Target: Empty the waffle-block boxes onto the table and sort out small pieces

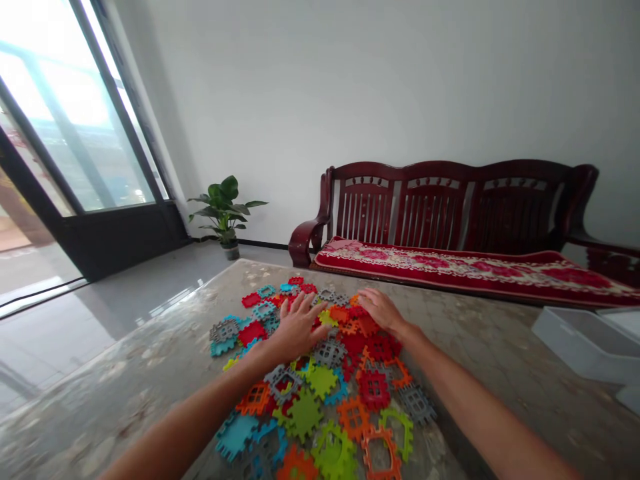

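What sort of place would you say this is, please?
It looks like a living room or similar sitting area in a home, going by the carved wooden bench with its floral cushion, the potted plant by the wall and the large glass door.

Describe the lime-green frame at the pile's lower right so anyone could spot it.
On the table, find the pile of toothed pieces; go to its near right edge. There, a lime-green frame lies between a grey lattice piece and an orange frame. Colour separates it from both, its large open middle from the solid green piece toward the pile's centre.
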The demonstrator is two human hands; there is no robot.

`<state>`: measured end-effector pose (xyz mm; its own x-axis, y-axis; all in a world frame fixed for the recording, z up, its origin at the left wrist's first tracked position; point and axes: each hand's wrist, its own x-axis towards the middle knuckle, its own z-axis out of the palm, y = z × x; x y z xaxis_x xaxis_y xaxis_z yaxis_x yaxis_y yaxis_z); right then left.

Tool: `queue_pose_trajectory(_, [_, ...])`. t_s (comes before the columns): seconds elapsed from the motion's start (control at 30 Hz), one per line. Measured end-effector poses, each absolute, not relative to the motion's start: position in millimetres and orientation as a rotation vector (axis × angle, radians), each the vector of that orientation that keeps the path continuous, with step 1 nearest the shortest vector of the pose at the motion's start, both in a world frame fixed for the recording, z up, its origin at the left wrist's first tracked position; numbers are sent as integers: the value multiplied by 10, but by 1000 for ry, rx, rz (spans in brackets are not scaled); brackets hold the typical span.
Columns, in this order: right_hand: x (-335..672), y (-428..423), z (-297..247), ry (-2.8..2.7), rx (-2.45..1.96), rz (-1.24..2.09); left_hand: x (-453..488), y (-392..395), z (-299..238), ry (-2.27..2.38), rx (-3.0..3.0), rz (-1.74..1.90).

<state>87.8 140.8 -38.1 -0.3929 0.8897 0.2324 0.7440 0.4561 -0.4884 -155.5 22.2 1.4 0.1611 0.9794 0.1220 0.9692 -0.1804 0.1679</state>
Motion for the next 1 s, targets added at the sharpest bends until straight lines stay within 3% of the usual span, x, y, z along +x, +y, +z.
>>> queue_pose_trajectory(0.13, [1278,1068,-458,-2173,-1432,386,-1343,-647,73,1437,2593,194])
queue_pose_trajectory(0.27, [1419,528,-420,-2356,-1257,385,-1290,-1030,20,1270,2576,10])
queue_pose_trajectory(0.53, [1403,-101,-266,-2696,-1156,636,-1210,-810,-220,1398,2620,60])
queue_pose_trajectory(1.0, [1407,-279,-166,-2824,-1127,673,-1042,-894,-331,1381,2630,176])
